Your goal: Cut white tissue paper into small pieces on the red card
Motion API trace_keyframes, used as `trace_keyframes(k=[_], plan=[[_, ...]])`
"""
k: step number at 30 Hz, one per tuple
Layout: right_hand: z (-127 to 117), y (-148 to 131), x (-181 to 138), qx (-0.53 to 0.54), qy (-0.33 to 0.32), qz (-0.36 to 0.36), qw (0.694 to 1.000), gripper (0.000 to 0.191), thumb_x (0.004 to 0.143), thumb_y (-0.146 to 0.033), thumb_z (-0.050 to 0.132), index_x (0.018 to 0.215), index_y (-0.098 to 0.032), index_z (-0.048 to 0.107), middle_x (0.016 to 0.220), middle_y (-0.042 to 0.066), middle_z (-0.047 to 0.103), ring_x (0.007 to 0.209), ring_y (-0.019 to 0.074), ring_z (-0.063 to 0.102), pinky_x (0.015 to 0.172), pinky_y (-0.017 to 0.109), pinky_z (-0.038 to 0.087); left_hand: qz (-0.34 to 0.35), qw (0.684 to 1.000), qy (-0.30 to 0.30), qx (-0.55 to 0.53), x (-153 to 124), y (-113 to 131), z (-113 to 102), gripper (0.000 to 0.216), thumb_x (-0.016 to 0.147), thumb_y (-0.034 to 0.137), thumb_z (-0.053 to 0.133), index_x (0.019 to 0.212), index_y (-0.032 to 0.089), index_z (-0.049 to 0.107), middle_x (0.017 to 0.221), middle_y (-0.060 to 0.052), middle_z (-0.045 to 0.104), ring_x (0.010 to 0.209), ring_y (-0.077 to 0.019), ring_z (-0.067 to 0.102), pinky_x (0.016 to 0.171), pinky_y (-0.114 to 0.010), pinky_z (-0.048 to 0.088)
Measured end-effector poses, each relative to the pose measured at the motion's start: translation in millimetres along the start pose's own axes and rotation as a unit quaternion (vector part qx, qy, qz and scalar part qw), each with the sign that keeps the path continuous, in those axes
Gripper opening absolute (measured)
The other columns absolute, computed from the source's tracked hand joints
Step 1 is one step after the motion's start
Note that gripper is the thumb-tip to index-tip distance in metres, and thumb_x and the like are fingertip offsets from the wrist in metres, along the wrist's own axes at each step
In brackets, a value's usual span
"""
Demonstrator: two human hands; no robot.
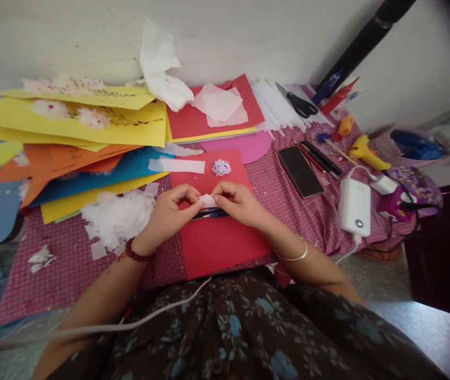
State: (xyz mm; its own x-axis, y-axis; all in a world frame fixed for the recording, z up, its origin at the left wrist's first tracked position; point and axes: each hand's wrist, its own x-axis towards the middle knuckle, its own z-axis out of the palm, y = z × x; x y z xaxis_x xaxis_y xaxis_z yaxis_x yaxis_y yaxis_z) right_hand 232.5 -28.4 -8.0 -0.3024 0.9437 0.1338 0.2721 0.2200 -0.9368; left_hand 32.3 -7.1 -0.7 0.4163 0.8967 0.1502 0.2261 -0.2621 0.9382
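Between my two hands is a small piece of white tissue paper (208, 200). My left hand (172, 210) pinches its left side, and my right hand (241, 203) pinches its right side. Just beneath it, dark pen-like sticks (211, 213) lie across a red sheet of card (225, 245), partly hidden by my fingers. A small white-and-purple paper pompom (221, 167) rests on the card beyond my hands. White paper strips (177, 165) lie at its left. Beside my left wrist is a heap of cut white tissue pieces (120, 215).
Yellow cards with paper blossoms (130, 121) and orange card (66, 158) are stacked at left. To the right are a phone (300, 171), pens (322, 158), black-handled scissors (302, 105), a yellow glue gun (365, 152) and a white power bank (354, 206). A white cable (161, 312) crosses my lap.
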Motion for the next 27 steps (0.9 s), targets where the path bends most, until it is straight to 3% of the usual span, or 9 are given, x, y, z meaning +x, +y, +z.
trace_keyframes(k=[6, 10, 14, 16, 18, 21, 23, 25, 27], plan=[[0.6, -0.9, -0.5, -0.012, -0.005, -0.005, 1.000, 0.015, 0.089, -0.025, 0.050, 0.079, -0.017, 0.056, 0.070, -0.002, 0.053, 0.063, 0.0112, 0.045, 0.062, 0.025, 0.035, -0.001, 0.999, 0.002, 0.035, 0.5, -2.1, -0.3, 0.016, 0.079, 0.020, 0.066, 0.067, 0.018, 0.056, 0.074, -0.001, 0.064, 0.070, -0.0137, 0.059, 0.067, -0.028, 0.044], [0.6, -2.6, -0.7, -0.005, -0.013, 0.002, 1.000, 0.024, 0.095, -0.035, 0.046, 0.080, -0.018, 0.054, 0.069, -0.002, 0.050, 0.063, 0.0117, 0.045, 0.061, 0.026, 0.035, -0.003, 0.998, 0.014, 0.058, -1.2, -1.9, 1.3, 0.017, 0.079, 0.020, 0.065, 0.066, 0.018, 0.054, 0.073, -0.001, 0.063, 0.070, -0.0136, 0.058, 0.066, -0.028, 0.043], [3.2, 0.4, -0.7, 0.014, -0.011, 0.005, 1.000, 0.024, 0.091, -0.040, 0.056, 0.082, -0.017, 0.057, 0.073, -0.001, 0.056, 0.065, 0.0121, 0.049, 0.061, 0.025, 0.038, -0.023, 0.998, 0.025, 0.053, -0.8, -0.4, 5.3, 0.019, 0.078, 0.024, 0.066, 0.066, 0.018, 0.053, 0.069, 0.000, 0.061, 0.065, -0.0131, 0.056, 0.062, -0.027, 0.042], [4.4, 3.6, -0.4, -0.005, 0.004, 0.005, 1.000, 0.018, 0.088, -0.033, 0.059, 0.081, -0.017, 0.057, 0.074, -0.001, 0.058, 0.067, 0.0124, 0.052, 0.062, 0.026, 0.039, -0.044, 0.999, 0.030, 0.004, 1.4, 0.0, 4.0, 0.014, 0.077, 0.026, 0.067, 0.077, 0.019, 0.056, 0.071, 0.001, 0.061, 0.066, -0.0131, 0.056, 0.061, -0.027, 0.044], [5.0, 6.2, -0.2, -0.035, 0.010, 0.006, 0.999, 0.014, 0.087, -0.028, 0.059, 0.079, -0.017, 0.057, 0.073, -0.001, 0.058, 0.067, 0.0126, 0.052, 0.064, 0.026, 0.039, -0.059, 0.997, 0.024, -0.037, 4.6, -0.1, -0.9, 0.023, 0.077, 0.030, 0.068, 0.095, 0.019, 0.059, 0.082, -0.001, 0.064, 0.072, -0.0145, 0.059, 0.065, -0.028, 0.047], [6.3, 6.6, 0.1, -0.080, -0.009, 0.006, 0.997, 0.011, 0.088, -0.024, 0.058, 0.079, -0.017, 0.058, 0.075, 0.000, 0.059, 0.068, 0.0130, 0.053, 0.065, 0.026, 0.038, -0.040, 0.998, -0.038, 0.024, 8.4, -0.1, -9.8, 0.037, 0.075, 0.034, 0.072, 0.108, 0.018, 0.063, 0.101, -0.007, 0.065, 0.089, -0.0194, 0.061, 0.076, -0.034, 0.049], [7.4, 4.3, 0.2, -0.119, -0.031, 0.000, 0.992, 0.009, 0.088, -0.021, 0.058, 0.079, -0.017, 0.059, 0.077, 0.001, 0.059, 0.069, 0.0132, 0.053, 0.066, 0.027, 0.038, 0.005, 0.989, -0.097, 0.116, 8.7, 0.8, -11.8, 0.026, 0.076, 0.034, 0.073, 0.097, 0.019, 0.068, 0.102, -0.007, 0.065, 0.095, -0.0220, 0.060, 0.082, -0.038, 0.047], [7.0, 0.6, 0.0, -0.150, -0.053, -0.008, 0.987, 0.010, 0.089, -0.019, 0.057, 0.079, -0.017, 0.059, 0.078, 0.001, 0.060, 0.070, 0.0135, 0.054, 0.067, 0.027, 0.037, 0.046, 0.975, -0.134, 0.174, 7.4, 2.6, -10.3, 0.011, 0.079, 0.030, 0.071, 0.077, 0.019, 0.068, 0.090, -0.005, 0.064, 0.089, -0.0214, 0.058, 0.082, -0.038, 0.044], [2.9, -3.2, -0.6, -0.164, -0.069, -0.015, 0.984, 0.009, 0.091, -0.020, 0.056, 0.084, -0.016, 0.061, 0.081, 0.002, 0.062, 0.073, 0.0145, 0.055, 0.069, 0.027, 0.038, 0.051, 0.978, -0.106, 0.173, 6.1, 4.6, -9.0, 0.022, 0.080, 0.027, 0.071, 0.061, 0.020, 0.063, 0.075, -0.002, 0.060, 0.077, -0.0186, 0.054, 0.075, -0.035, 0.042]])
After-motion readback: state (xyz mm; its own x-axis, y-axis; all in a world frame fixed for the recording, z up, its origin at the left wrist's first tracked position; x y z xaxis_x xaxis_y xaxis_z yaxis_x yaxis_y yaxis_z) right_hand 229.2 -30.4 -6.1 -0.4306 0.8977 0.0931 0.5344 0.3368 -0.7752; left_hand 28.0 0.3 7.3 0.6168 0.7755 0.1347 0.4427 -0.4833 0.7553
